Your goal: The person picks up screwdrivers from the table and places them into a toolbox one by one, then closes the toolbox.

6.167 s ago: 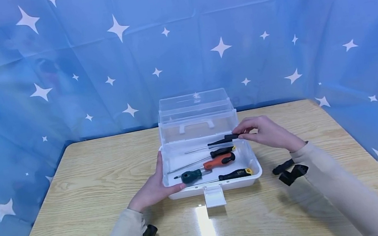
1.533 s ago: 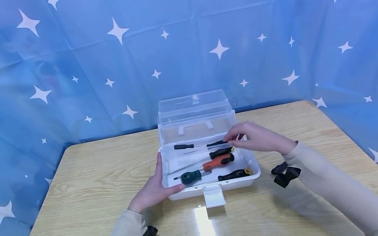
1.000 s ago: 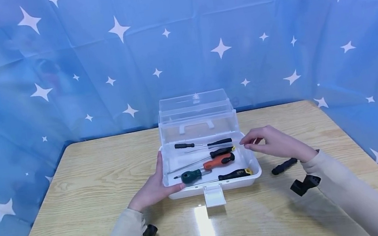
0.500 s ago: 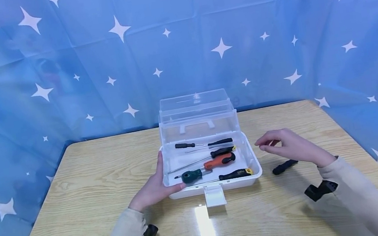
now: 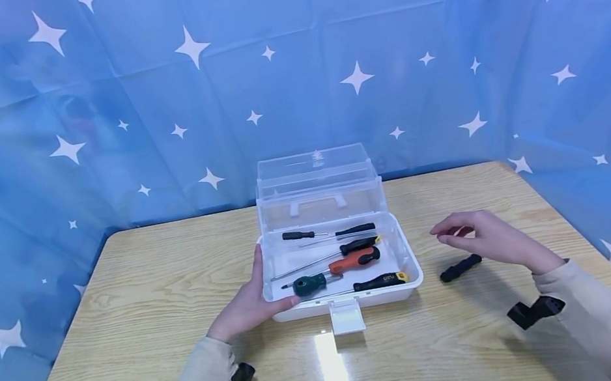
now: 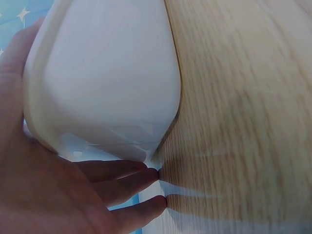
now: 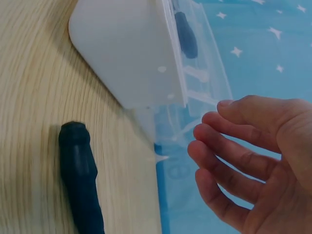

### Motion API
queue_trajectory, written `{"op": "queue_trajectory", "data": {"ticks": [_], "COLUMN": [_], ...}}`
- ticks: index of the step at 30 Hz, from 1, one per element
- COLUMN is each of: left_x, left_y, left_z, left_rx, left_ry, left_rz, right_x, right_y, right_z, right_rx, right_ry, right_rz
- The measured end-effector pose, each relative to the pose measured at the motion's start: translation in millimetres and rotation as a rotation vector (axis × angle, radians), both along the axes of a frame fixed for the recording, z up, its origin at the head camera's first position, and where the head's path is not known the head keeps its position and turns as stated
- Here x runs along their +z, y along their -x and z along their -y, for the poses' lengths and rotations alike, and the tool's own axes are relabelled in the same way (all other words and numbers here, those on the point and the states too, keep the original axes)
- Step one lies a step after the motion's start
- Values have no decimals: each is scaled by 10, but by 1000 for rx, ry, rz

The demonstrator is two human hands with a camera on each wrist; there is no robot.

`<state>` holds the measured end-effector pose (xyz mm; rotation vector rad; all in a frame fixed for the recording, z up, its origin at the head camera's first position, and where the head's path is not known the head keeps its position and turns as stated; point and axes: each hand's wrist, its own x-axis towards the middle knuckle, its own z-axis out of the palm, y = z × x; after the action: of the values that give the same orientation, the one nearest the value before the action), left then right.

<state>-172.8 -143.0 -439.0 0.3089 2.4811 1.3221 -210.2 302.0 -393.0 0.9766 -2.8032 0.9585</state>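
Observation:
An open white toolbox [image 5: 383,298] with a clear lid stands mid-table. My left hand [image 5: 245,303] grips its left end, thumb over the front rim and fingers along the side wall, as the left wrist view also shows. Inside lie a small black screwdriver [image 5: 298,235], a slim black one, a black one with a yellow end, an orange screwdriver [image 5: 351,260], a stubby green screwdriver [image 5: 308,284] and a black-and-yellow screwdriver [image 5: 381,281]. Right of the box, my right hand [image 5: 480,233] hovers with relaxed fingers, holding nothing. A black tool handle [image 5: 459,269] lies below it.
The clear lid [image 5: 316,179] is raised at the back, and the latch [image 5: 347,317] hangs down in front. A blue starred curtain [image 5: 148,89] rises behind the wooden table [image 5: 149,293]. Black straps circle both wrists.
The small black screwdriver, held by my right hand at first, now lies in the box's back left. That hand touched the slim black screwdriver, then moved right, out of the box. The left stayed.

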Motion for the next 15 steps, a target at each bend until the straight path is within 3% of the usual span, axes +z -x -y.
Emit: {"op": "queue_trajectory", "data": {"ticks": [15], "left_x": [-20], "left_y": [11], "left_z": [0], "left_rx": [-2], "left_ry": [-17], "left_rz": [4], "right_x": [-144], "right_y": [-89], "right_z": [-226], "right_rx": [-59], "right_ry": [-18], "right_rz": [60]}}
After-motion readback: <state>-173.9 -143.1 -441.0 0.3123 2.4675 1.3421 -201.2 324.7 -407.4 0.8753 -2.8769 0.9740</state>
